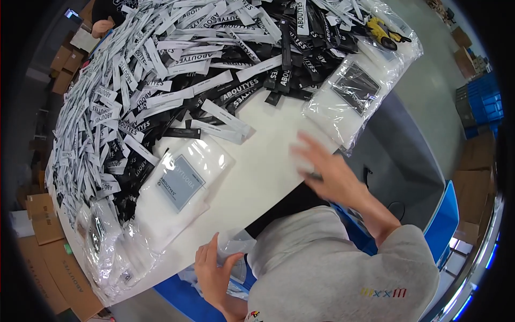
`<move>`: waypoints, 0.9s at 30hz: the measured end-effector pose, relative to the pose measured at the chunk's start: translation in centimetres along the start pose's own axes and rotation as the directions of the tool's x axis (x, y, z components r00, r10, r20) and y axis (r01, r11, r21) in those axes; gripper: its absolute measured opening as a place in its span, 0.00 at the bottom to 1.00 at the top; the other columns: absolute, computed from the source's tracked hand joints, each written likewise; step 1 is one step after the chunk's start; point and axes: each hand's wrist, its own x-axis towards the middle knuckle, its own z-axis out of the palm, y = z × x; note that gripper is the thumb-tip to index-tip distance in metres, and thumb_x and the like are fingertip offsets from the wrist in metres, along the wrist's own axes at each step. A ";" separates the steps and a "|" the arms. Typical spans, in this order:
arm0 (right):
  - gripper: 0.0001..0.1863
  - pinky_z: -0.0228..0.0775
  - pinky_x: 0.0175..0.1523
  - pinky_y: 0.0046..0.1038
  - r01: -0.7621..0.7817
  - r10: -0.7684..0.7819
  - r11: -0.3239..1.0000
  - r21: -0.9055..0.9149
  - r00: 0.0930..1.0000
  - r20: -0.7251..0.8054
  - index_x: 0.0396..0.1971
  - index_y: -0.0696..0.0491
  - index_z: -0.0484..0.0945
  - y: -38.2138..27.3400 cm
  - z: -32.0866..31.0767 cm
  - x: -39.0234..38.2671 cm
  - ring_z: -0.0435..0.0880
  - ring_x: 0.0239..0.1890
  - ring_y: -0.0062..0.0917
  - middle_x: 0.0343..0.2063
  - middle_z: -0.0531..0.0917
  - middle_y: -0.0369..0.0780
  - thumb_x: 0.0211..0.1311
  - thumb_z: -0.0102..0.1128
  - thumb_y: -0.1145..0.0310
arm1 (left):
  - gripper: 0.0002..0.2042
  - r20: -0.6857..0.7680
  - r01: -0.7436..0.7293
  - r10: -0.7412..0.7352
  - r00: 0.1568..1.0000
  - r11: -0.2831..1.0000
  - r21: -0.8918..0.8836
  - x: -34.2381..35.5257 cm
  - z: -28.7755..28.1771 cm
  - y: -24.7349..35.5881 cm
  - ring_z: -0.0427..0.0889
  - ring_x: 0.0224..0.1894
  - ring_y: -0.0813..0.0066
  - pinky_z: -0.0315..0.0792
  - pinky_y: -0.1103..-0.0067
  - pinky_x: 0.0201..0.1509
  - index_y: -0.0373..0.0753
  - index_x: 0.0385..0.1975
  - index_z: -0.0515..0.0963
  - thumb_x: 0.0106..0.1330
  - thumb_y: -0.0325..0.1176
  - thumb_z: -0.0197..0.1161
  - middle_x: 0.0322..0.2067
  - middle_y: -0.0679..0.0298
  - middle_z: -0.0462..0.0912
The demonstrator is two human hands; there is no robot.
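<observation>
My left hand [213,273] is at the near table edge with thumb and fingers apart, beside a crumpled clear plastic bag [240,245]. Over the right part of the table, my right hand [335,180] is blurred by motion; its fingers look spread, with nothing seen in them. Just beyond it lies a clear-wrapped white pack [332,115] with a black label. Another white pack [214,161], with a grey label, rests flat on the white table [268,142]. A huge heap of slim black and white packets [209,64] covers the far and left side.
Crumpled clear bags [107,252] sit at the table's left corner. A yellow and black hand tool [383,33] lies on the plastic at far right. A grey bin [402,139] stands right of the table; cardboard boxes [59,263] stand left. Another person's hand [102,28] shows at the top left.
</observation>
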 end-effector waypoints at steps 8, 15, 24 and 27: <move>0.22 0.58 0.20 0.20 0.251 -0.188 0.585 0.771 0.967 -0.172 0.41 0.56 0.69 -3.2 1.4 3.8 0.67 0.14 0.19 0.17 0.71 0.39 0.67 0.46 0.49 | 0.31 -0.099 0.045 -0.089 0.991 0.923 -0.383 1.3 2.3 0.8 0.78 0.33 0.59 0.71 0.75 0.37 0.35 0.49 0.74 0.41 0.35 0.76 0.32 0.54 0.79; 0.26 0.68 0.31 0.30 0.269 -0.275 0.335 0.903 0.945 -0.179 0.37 0.54 0.66 -5.8 7.1 6.9 0.73 0.24 0.29 0.23 0.73 0.44 0.69 0.31 0.45 | 0.30 -0.037 0.049 -0.075 0.996 0.879 -0.475 1.8 2.0 2.4 0.78 0.31 0.64 0.71 0.77 0.36 0.36 0.48 0.75 0.41 0.36 0.76 0.31 0.56 0.79; 0.31 0.62 0.58 0.30 0.111 -0.254 0.634 0.766 0.965 0.070 0.64 0.58 0.54 -4.5 7.4 5.6 0.69 0.58 0.31 0.58 0.69 0.47 0.60 0.48 0.77 | 0.32 -0.189 0.050 -0.140 0.972 0.908 -0.415 1.7 -0.2 2.3 0.77 0.35 0.65 0.71 0.75 0.38 0.36 0.44 0.77 0.33 0.39 0.77 0.32 0.61 0.80; 0.32 0.63 0.55 0.25 0.124 -0.299 0.895 0.428 0.880 0.370 0.64 0.57 0.55 -3.3 7.0 5.7 0.73 0.54 0.27 0.54 0.73 0.44 0.57 0.48 0.77 | 0.31 -0.280 -0.101 0.030 0.959 0.966 -0.239 1.9 0.1 2.2 0.74 0.35 0.65 0.70 0.75 0.38 0.38 0.43 0.78 0.32 0.39 0.76 0.33 0.64 0.80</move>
